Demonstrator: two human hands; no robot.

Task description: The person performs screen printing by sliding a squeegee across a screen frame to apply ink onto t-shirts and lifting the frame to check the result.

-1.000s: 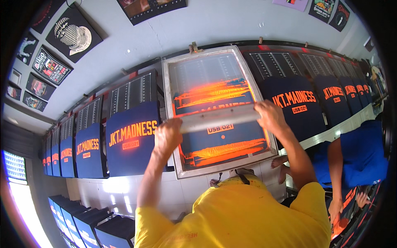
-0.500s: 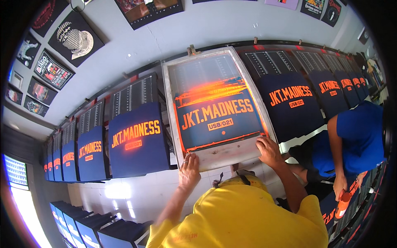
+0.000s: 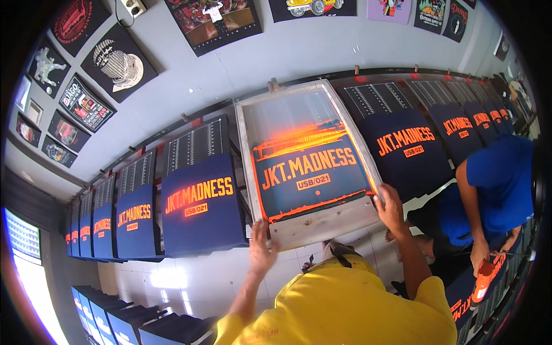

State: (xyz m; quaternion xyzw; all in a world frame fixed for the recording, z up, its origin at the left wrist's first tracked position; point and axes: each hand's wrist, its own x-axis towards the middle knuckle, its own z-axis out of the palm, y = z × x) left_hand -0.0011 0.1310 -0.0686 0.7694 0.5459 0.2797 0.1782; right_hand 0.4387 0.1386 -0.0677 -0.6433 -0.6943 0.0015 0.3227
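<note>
A silk-screen printing frame with a pale metal rim lies in front of me on one board of a long row. Its mesh carries a thick band of orange ink, with orange lettering below it and an orange line along the near end. My left hand is at the frame's near left corner, fingers stretched out and apart. By the near right corner, my right hand has its fingers extended along the rim. Whether the fingertips touch the metal is hard to tell.
Navy fabric pieces with orange print lie on the boards to the left and right. At the right a co-worker in a blue shirt holds an orange container. Behind me on the left are more covered boards. Posters hang on the wall.
Both hands have shifted outward from the frame's near edge to its corners, and their fingers have opened. The frame appears lower in the view, as does the wall. The co-worker's container has moved slightly.
</note>
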